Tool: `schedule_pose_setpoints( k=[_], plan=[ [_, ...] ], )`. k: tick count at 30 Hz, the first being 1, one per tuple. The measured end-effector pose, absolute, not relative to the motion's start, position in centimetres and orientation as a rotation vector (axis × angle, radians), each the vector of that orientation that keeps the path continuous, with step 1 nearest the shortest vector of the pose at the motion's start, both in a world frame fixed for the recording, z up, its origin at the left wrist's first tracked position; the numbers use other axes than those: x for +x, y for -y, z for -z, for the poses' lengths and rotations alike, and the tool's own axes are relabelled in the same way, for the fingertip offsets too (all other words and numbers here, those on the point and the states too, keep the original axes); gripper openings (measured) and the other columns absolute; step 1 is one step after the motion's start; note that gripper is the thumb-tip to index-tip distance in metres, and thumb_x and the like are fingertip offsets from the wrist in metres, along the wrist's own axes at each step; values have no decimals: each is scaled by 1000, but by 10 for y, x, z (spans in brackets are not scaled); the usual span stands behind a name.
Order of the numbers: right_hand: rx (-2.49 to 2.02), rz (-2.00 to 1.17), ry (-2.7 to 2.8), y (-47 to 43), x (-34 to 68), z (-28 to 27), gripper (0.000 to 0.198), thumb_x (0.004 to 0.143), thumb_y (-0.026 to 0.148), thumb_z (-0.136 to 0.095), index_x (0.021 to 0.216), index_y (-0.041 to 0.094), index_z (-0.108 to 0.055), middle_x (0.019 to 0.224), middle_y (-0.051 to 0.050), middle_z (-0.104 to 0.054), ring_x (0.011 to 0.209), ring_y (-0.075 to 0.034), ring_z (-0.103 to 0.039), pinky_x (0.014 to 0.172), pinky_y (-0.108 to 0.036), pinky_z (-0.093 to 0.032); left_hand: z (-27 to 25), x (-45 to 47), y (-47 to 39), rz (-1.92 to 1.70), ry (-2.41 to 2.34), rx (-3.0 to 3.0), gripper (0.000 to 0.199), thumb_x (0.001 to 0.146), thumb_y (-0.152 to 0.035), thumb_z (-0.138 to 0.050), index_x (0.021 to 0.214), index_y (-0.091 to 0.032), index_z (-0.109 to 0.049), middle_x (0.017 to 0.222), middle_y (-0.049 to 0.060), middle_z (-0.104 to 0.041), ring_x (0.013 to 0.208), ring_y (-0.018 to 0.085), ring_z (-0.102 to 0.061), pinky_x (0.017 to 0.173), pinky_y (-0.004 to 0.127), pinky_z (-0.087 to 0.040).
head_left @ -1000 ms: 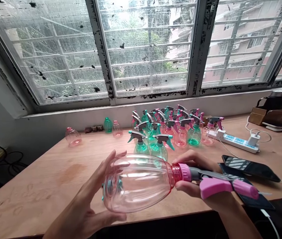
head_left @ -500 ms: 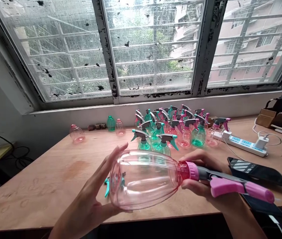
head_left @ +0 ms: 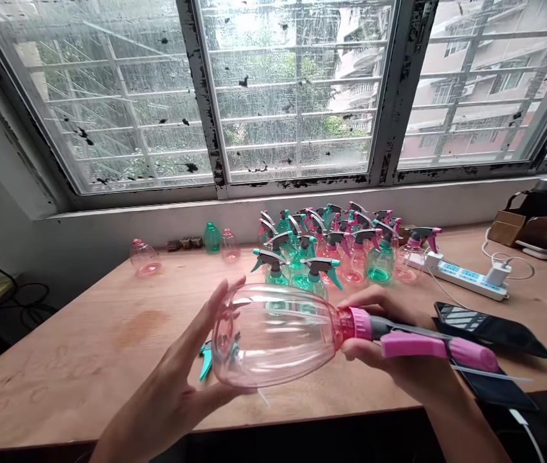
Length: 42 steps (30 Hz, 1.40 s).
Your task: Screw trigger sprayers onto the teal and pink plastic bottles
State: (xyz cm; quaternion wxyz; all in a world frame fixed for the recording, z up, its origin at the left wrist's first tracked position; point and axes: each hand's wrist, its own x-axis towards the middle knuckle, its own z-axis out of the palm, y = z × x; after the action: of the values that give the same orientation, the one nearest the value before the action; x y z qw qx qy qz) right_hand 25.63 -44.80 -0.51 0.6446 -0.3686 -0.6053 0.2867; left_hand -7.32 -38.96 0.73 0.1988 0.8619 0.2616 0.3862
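Note:
A clear pink spray bottle (head_left: 277,337) lies sideways in the air above the table's front edge. Around its base end my left hand (head_left: 181,373) is curled, thumb below and fingers on the far side. At the neck, my right hand (head_left: 389,347) grips near the pink collar (head_left: 360,323), with fingers behind and thumb in front. The grey and pink trigger head (head_left: 439,347) points right, over my right hand. Behind the bottle's base, a teal trigger head (head_left: 206,360) lies on the table, partly hidden.
Several green and pink spray bottles (head_left: 350,257) with trigger heads stand grouped at the back. Bottles without heads, pink (head_left: 145,257) and green (head_left: 212,238), are at back left. A power strip (head_left: 470,280), phone (head_left: 492,328) and brown holder (head_left: 533,218) are on the right.
The pink spray bottle has moved slightly left and up in view, together with both hands. Its trigger head sits closer to my right hand. The whole view has shifted a little.

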Motion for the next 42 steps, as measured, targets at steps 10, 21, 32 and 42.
schedule_pose_setpoints(
  k=[10, 21, 32, 42],
  plan=[
    [-849, -708, 1416, 447, 259, 4, 28, 86, 30, -101, 104, 25, -81, 81, 0, -82, 66, -18, -76, 57, -24, -59, -8, -71, 388, -1072, -684, 2339, 107, 99, -61, -82, 184, -44, -20, 187, 8, -41, 171, 37, -42, 133, 43, -48],
    [-781, -620, 1515, 441, 264, 6, 28, 91, 24, -98, 112, 27, -80, 87, -1, -85, 70, -18, -79, 61, -24, -60, -12, -62, 393, -1152, -591, 2243, 98, 107, -42, -79, 182, -56, -16, 185, 6, -43, 163, 34, -55, 130, 51, -53],
    [-751, -656, 1381, 447, 255, 3, 38, 88, 52, -100, 104, 24, -79, 82, -3, -83, 63, -19, -76, 53, -25, -60, -8, -64, 395, -1174, -615, 2286, 92, 110, -35, -77, 178, -62, -22, 187, -2, -41, 163, 31, -56, 125, 42, -59],
    [-755, -576, 1410, 446, 257, 5, 35, 88, 48, -100, 106, 26, -81, 85, -3, -85, 67, -21, -81, 56, -26, -63, -19, -59, 406, -1166, -674, 2153, 95, 93, -71, -83, 176, -50, -42, 188, 4, -38, 168, 44, -45, 130, 52, -54]
  ],
)
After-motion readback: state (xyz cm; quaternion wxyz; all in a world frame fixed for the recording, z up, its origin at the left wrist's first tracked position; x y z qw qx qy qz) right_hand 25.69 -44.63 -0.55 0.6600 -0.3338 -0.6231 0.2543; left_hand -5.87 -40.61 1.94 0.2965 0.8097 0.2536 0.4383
